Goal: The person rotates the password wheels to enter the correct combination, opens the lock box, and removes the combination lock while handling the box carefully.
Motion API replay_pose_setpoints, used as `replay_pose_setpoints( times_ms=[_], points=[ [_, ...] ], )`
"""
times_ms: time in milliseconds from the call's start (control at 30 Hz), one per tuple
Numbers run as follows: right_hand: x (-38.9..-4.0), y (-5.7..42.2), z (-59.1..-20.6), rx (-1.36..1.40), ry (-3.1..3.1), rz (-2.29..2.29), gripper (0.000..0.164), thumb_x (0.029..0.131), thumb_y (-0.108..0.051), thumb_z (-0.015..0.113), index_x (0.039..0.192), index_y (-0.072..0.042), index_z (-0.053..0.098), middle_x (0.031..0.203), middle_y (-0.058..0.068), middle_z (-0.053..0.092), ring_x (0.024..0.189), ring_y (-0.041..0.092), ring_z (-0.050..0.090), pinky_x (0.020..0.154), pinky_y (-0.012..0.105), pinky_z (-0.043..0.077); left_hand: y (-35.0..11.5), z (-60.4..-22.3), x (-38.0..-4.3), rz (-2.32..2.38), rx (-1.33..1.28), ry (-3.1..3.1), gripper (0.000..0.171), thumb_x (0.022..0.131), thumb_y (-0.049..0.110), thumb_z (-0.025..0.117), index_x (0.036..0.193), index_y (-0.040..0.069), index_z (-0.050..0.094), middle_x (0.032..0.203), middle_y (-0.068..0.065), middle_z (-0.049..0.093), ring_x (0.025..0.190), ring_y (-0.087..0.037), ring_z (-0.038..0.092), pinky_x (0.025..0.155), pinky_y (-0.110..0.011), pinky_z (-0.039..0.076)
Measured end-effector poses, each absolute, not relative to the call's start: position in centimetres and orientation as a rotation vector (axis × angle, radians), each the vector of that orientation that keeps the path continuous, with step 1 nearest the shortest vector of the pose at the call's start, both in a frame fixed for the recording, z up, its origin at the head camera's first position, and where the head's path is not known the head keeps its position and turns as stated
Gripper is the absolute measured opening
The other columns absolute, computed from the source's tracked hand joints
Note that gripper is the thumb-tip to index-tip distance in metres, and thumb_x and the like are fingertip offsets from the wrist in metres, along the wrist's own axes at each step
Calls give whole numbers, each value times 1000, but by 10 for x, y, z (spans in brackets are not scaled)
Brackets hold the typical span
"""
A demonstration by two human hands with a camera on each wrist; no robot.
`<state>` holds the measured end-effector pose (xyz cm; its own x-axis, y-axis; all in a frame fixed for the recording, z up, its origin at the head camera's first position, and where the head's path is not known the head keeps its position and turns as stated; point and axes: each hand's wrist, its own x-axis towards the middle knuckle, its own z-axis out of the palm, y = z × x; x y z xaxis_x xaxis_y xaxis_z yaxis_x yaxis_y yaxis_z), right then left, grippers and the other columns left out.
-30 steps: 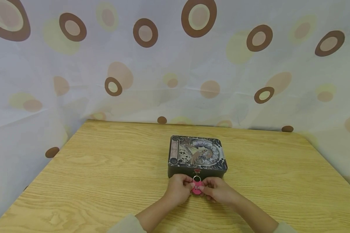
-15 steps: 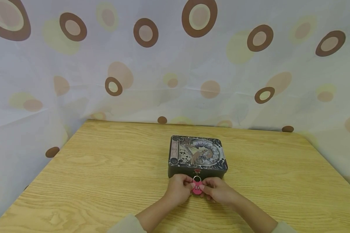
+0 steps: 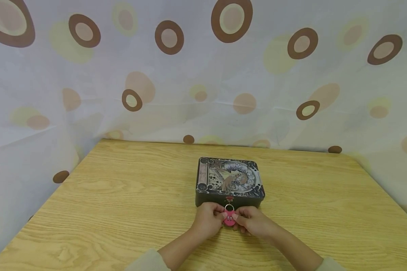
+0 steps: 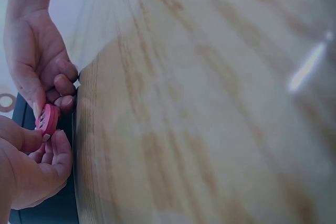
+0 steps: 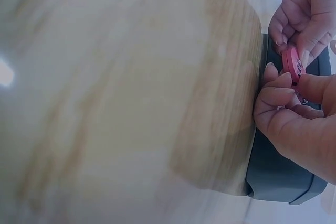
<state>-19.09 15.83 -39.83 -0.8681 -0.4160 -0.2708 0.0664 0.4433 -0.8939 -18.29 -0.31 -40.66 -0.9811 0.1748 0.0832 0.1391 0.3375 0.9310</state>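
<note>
A pink combination padlock with number dials hangs by its shackle at the red-topped clasp on the front of a dark tin box. The box's lid is down and carries an ornate printed picture. My left hand pinches the padlock's left side between thumb and fingers. From the other side my right hand pinches it too, the thumb beside the dials. In the right wrist view the padlock shows edge-on between both hands. The digits on its dials are too small to read.
The box stands on a wooden table, near the middle. Behind and at both sides of the table hangs a pale curtain with brown and yellow circles.
Hardly anything moves. Both hands keep their hold on the padlock, and the box stays in place. The padlock's face shifts very slightly to the right.
</note>
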Motion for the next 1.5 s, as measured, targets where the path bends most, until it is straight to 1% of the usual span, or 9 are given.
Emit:
replay_pose_setpoints(
  times_ms=[167, 400, 567, 867, 1167, 1300, 1500],
  points=[
    [-191, 158, -399, -285, 2229, -1437, 25, 97, -13, 44, 87, 7, 57, 69, -2, 57, 54, 7, 40, 48, 17, 33, -4, -406, -182, 1795, 321, 2516, 9, 82, -5, 62, 82, -13, 64, 69, -16, 63, 56, -11, 54, 47, -18, 45],
    [-189, 159, -398, -250, 2250, -1435, 26, 97, -14, 45, 95, 9, 58, 71, -1, 59, 57, 9, 43, 49, 19, 36, -5, -406, -182, 1809, 317, 2501, 9, 83, -4, 62, 82, -13, 64, 70, -15, 63, 56, -10, 54, 48, -19, 46],
    [-189, 161, -398, -254, 2250, -1456, 27, 97, -14, 45, 96, 10, 57, 73, 0, 58, 58, 9, 44, 49, 19, 37, -4, -407, -183, 1824, 327, 2504, 9, 83, -3, 62, 82, -12, 64, 70, -15, 64, 54, -10, 54, 47, -18, 45],
    [-188, 160, -397, -251, 2260, -1466, 24, 93, -13, 51, 100, 10, 53, 66, 0, 48, 57, 10, 42, 49, 18, 36, -4, -407, -182, 1831, 332, 2503, 9, 82, -4, 62, 81, -13, 64, 69, -15, 63, 53, -8, 53, 46, -17, 44],
    [-190, 161, -400, -303, 2257, -1453, 20, 93, -11, 49, 96, 9, 53, 64, -1, 45, 54, 9, 40, 48, 18, 35, -3, -406, -182, 1819, 318, 2517, 7, 82, -5, 61, 80, -12, 64, 67, -14, 62, 53, -9, 52, 46, -17, 43],
    [-190, 161, -399, -307, 2253, -1444, 20, 94, -11, 48, 95, 8, 54, 65, 0, 47, 55, 10, 40, 49, 18, 35, -3, -407, -183, 1813, 315, 2527, 7, 82, -5, 62, 79, -11, 64, 66, -14, 62, 53, -9, 52, 46, -17, 43],
    [-191, 161, -399, -305, 2237, -1433, 21, 95, -12, 46, 94, 7, 55, 70, 0, 53, 57, 10, 41, 49, 18, 35, -3, -407, -183, 1808, 310, 2524, 7, 82, -5, 62, 80, -11, 64, 67, -13, 62, 54, -9, 52, 47, -17, 43]
  ],
)
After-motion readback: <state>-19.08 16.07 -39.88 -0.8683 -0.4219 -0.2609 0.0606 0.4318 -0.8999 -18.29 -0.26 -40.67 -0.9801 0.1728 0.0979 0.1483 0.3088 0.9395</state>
